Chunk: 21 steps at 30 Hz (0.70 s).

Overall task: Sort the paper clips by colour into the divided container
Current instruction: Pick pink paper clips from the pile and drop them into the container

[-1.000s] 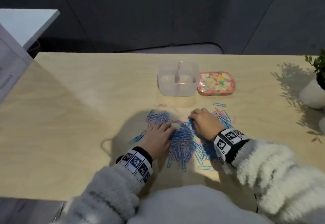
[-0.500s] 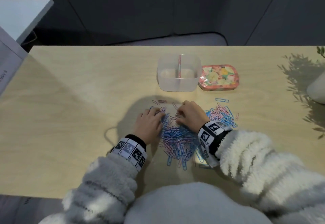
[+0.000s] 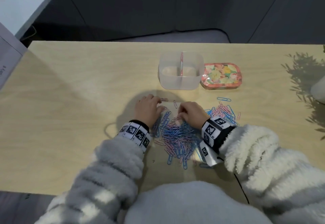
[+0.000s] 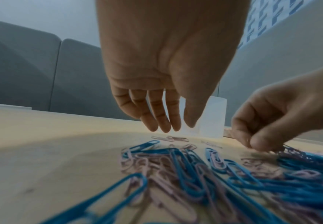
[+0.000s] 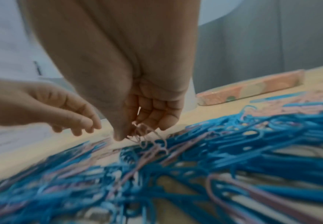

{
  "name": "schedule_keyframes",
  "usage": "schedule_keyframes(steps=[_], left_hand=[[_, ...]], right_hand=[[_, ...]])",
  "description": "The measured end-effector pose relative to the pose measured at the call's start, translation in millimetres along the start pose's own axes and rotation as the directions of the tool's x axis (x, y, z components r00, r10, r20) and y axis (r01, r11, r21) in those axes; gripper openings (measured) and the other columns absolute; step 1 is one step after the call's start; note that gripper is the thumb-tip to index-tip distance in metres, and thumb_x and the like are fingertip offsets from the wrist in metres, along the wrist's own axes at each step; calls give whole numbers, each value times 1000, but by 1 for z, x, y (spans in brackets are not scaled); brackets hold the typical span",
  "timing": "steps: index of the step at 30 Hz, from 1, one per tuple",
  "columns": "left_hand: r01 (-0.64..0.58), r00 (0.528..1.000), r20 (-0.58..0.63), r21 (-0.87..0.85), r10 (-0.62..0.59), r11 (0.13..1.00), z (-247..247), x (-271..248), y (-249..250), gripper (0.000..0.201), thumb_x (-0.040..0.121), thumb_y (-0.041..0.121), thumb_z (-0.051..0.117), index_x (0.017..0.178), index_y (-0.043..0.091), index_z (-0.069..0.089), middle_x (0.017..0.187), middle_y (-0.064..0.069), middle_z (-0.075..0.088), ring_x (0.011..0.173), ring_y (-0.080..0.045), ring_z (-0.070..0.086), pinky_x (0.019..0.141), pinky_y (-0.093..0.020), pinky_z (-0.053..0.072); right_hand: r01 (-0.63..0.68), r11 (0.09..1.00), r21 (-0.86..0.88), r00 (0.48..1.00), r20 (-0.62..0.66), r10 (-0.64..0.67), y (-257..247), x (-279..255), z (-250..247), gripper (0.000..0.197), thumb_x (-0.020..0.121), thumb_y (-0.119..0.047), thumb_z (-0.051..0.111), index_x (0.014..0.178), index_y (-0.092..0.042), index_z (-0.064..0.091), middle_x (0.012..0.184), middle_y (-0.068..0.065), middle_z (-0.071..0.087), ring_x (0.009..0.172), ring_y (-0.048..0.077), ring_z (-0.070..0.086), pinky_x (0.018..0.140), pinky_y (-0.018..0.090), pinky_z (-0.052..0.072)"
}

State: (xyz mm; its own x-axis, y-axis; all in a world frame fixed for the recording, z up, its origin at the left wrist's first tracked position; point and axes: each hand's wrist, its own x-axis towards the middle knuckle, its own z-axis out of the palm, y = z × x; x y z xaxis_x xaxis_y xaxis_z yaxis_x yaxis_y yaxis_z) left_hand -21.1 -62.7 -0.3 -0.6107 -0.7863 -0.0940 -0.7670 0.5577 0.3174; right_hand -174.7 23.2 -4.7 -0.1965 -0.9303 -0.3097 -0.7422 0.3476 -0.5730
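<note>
Right hand [image 3: 190, 113] grip pinching pink paper clips [image 5: 147, 136] off the pile [image 3: 177, 139], divided container [image 3: 180, 81] straight ahead beyond it; left hand [image 3: 146, 109] grip spread, idle.

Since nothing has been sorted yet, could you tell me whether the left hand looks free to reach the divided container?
Probably yes. The left hand hovers open, holding nothing, and only bare table with a few loose pink clips lies between it and the divided container.

The table [image 3: 73, 111] is seen from above by the head view, the clip pile [image 4: 204, 174] is shared close and low by both wrist views (facing forward).
</note>
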Motion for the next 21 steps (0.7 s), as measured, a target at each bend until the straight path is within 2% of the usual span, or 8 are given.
schedule_keyframes(steps=[2,4,6,7,10,13,17,21], left_hand=[[-28,998,53,16,27,999,3,11,6,23,90,29,53,107,15,59,109,-4,59,100,-23,55,87,-35,41],[-29,994,107,-10,30,1000,6,17,9,16,89,22,56,100,11,60,105,-8,61,95,-24,57,84,-34,45],[-17,992,126,-52,24,998,9,19,10,12,89,15,55,97,7,60,103,-10,60,94,-26,57,81,-33,44],[-23,992,123,-56,30,998,10,19,10,11,89,12,54,96,6,59,102,-11,60,94,-26,56,81,-33,44],[-88,992,90,5,87,996,14,16,12,11,91,8,48,97,3,56,101,-15,58,90,-29,55,74,-34,42],[-111,991,75,29,109,993,13,16,8,11,92,9,47,99,3,54,100,-14,59,88,-29,55,72,-33,42],[99,995,34,-318,-93,943,-2,24,-13,12,89,11,52,98,10,61,96,-3,63,88,-19,59,83,-31,50],[281,959,166,-664,-230,692,-17,37,-23,19,92,2,39,94,7,57,83,-6,56,69,-15,59,63,-19,51]], right_hand=[[-47,981,190,994,-90,65,1,0,-10,8,86,-8,59,86,-3,64,88,11,65,80,19,57,81,35,50],[-107,900,423,975,-130,178,3,1,-20,9,87,-9,59,81,-7,65,76,8,61,66,14,55,66,24,52],[-176,781,599,958,-79,277,6,5,-25,17,89,-7,56,75,-15,61,70,5,59,52,9,53,49,18,47],[-213,752,624,950,-48,309,7,8,-25,18,89,-5,53,75,-16,59,69,5,59,51,10,52,48,21,46],[-235,870,433,956,-59,288,1,20,-20,17,88,-1,49,91,-6,65,73,3,61,65,17,57,56,22,46],[-114,971,211,975,-166,151,-14,31,-11,21,87,-5,52,101,2,66,100,14,67,96,27,60,83,30,47],[25,999,-21,997,-70,-27,-21,30,0,21,88,-15,55,96,1,66,102,16,59,96,29,56,87,36,45],[155,980,-125,988,48,-150,-10,11,5,23,85,-19,62,99,-1,66,104,14,54,100,27,50,86,29,38]])
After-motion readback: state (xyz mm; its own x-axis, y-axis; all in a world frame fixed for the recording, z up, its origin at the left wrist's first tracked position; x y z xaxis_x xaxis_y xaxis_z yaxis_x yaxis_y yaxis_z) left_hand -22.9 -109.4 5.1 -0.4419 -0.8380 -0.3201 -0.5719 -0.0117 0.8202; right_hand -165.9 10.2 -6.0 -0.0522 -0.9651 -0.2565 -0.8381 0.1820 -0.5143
